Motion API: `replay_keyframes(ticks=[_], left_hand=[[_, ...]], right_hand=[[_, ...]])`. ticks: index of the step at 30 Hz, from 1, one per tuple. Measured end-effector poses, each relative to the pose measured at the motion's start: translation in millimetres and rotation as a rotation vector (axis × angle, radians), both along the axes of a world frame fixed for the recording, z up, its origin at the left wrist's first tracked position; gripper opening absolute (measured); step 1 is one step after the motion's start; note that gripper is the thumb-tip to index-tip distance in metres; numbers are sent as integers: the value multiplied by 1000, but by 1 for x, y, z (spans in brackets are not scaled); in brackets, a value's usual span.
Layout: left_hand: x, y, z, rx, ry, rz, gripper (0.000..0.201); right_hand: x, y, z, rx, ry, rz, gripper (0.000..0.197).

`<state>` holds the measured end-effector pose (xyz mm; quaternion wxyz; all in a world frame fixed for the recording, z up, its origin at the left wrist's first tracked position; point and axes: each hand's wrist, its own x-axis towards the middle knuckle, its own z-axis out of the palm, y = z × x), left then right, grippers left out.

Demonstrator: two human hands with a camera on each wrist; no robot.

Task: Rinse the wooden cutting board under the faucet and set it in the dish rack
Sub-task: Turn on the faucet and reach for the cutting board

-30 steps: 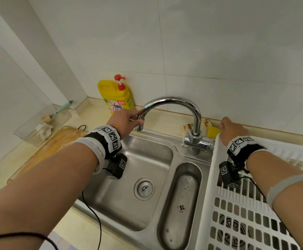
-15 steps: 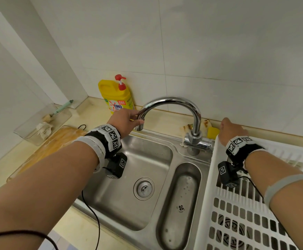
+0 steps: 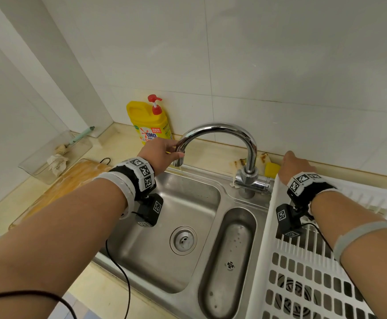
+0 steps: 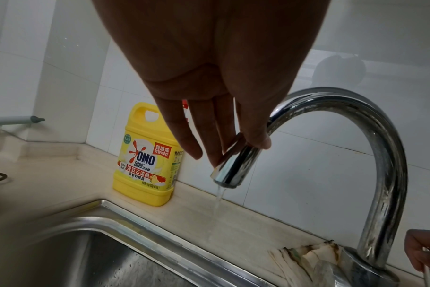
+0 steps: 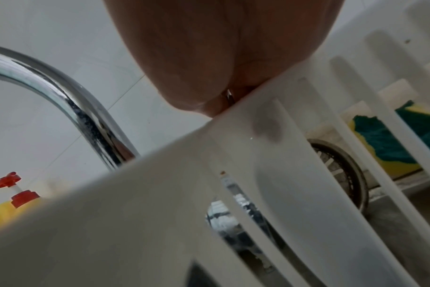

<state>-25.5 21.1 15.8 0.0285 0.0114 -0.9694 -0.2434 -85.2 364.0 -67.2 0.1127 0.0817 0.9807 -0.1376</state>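
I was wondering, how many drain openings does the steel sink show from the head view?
2. One round drain sits in the floor of the large left basin; a smaller drain lies in the narrow basin beside the dish rack. The rack may hide others.

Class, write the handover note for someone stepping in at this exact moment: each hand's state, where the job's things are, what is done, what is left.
Left hand: fingers and thumb pinch the faucet spout tip; a thin stream runs.
Right hand: behind the dish rack rim, curled round the faucet's lever by the left wrist view.
Wooden cutting board: flat on the counter left of the sink, untouched.
Done: water started.
Left: pick up the board, rinse it, set it in the rack.
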Motion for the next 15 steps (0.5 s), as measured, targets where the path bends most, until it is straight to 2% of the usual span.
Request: replay_keyframes(ticks=[8, 15], left_hand=[[-2, -2, -3, -12, -5, 5, 25], [0, -2, -4, 0, -23, 12, 24]], right_hand=[[0, 1, -3, 13, 14, -2, 25], [1, 2, -8, 18, 61, 2, 17]])
